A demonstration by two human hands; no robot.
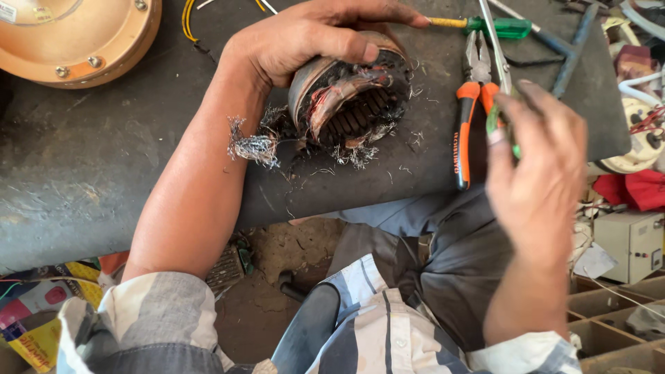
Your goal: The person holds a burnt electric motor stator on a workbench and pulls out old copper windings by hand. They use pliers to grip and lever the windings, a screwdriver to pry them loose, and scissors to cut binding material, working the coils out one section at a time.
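1. Left hand [305, 41]: fingers curled over the motor stator [350, 93], gripping it tilted on the dark counter [90, 166].
2. Right hand [537, 170]: fingers closed narrowly around a thin green-handled tool [500, 69].
3. Orange-handled pliers [471, 104] lie just beside.

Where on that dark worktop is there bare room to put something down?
The widest bare patch of the dark grey worktop lies left of the forearm, below the round copper-coloured housing. A narrow strip runs between the burnt motor stator under the left hand and the orange-handled pliers. It is crowded at the right, around the right hand.
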